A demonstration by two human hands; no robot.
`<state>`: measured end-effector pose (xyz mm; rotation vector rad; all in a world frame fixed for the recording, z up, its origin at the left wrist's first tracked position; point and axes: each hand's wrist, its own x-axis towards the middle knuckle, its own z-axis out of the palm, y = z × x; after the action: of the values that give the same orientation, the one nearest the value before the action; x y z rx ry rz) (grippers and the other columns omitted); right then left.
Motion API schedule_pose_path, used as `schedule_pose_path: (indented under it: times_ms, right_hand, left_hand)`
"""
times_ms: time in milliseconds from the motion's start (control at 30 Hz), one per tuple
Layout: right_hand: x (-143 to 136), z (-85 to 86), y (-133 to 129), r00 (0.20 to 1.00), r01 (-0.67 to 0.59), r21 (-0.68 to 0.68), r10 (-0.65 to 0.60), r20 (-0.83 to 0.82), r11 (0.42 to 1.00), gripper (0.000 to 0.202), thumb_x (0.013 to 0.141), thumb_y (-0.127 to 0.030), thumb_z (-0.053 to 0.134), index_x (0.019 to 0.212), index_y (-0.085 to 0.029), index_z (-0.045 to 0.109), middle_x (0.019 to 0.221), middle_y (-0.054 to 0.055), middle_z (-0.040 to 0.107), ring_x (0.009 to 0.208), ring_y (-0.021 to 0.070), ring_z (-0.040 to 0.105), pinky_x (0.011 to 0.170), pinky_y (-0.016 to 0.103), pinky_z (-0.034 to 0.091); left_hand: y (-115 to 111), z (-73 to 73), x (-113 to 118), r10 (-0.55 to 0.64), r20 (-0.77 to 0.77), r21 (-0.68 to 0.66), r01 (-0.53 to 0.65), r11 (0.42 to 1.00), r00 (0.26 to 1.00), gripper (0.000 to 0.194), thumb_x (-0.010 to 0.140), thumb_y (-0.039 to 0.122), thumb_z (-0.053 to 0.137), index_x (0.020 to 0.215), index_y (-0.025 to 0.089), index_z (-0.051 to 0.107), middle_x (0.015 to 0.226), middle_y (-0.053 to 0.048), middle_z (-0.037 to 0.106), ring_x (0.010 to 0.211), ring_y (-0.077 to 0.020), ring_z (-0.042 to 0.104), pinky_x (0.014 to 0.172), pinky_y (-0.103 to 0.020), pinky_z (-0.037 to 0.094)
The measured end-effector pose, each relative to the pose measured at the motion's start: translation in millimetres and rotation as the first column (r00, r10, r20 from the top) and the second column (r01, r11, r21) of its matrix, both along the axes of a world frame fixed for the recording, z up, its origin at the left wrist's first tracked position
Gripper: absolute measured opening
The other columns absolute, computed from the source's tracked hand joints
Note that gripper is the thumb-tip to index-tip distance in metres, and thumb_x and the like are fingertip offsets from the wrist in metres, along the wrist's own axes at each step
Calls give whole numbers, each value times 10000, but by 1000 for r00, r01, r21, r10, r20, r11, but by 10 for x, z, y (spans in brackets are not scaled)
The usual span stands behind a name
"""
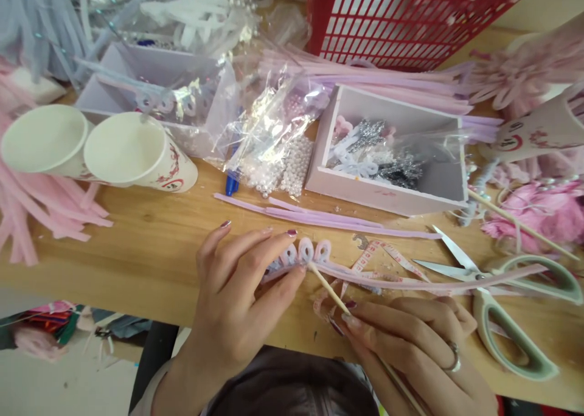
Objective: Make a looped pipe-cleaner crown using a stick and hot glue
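A looped strip of pale pink and lilac pipe cleaner (305,250) lies near the table's front edge, its long tails running right across the scissors. My left hand (249,276) is closed on its left part, thumb below and fingertips above the loops. Between the thumb and fingers of my right hand (401,337) is a thin wooden stick (329,288), whose tip touches the strip beside my left thumb. A pink measuring tape (365,259) lies partly under the tails. Open scissors (480,277) with pale green handles rest at the right.
Two paper cups (137,151) stand at the left near pink strips (55,203). Behind my hands are lilac pipe cleaners (319,215), a blue pen (232,183), bagged pearls (292,166) and a box of small ornaments (387,194). A red basket (319,20) stands farther back.
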<state>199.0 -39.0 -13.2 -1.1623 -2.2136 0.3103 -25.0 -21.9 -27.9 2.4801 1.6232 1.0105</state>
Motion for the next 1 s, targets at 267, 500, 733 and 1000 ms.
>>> schedule_pose_path:
  times_ms: [267, 500, 733, 1000]
  right_hand:
    - [42, 15, 7, 999, 28, -38, -29, -18, 999, 174, 864, -181, 750, 1004, -284, 758, 880, 4, 803, 795, 213, 734, 691, 359, 546]
    - [16, -26, -15, 999, 45, -1, -45, 19, 999, 167, 860, -143, 751, 960, -275, 765, 887, -5, 806, 812, 210, 730, 719, 368, 513]
    - [94, -39, 11, 1000, -6, -4, 6, -3, 1000, 192, 885, -117, 706, 1007, -260, 745, 891, 8, 795, 839, 217, 711, 747, 371, 530]
    - [141, 35, 45, 998, 31, -12, -32, -62, 999, 171, 853, -129, 738, 955, -264, 759, 864, -9, 786, 800, 205, 688, 721, 350, 525]
  left_hand:
    - [-10, 2, 3, 6, 5, -3, -6, 1000, 1000, 176, 844, 80, 748, 927, 235, 751, 1112, -57, 760, 1101, -246, 648, 1123, -542, 356]
    - [-10, -7, 11, 14, 9, -8, -14, 1000, 1000, 168, 860, 104, 740, 918, 262, 745, 1120, -25, 755, 1105, -225, 649, 1143, -529, 347]
    - [36, 20, -58, -10, 97, -89, 18, 996, 995, 175, 885, 110, 717, 902, 277, 765, 1109, -39, 746, 1079, -240, 640, 1098, -544, 382]
    - [-7, 102, -226, -96, 241, -225, 152, 962, 966, 258, 917, 27, 570, 1056, 205, 695, 1191, -101, 684, 1121, -251, 606, 1065, -535, 424]
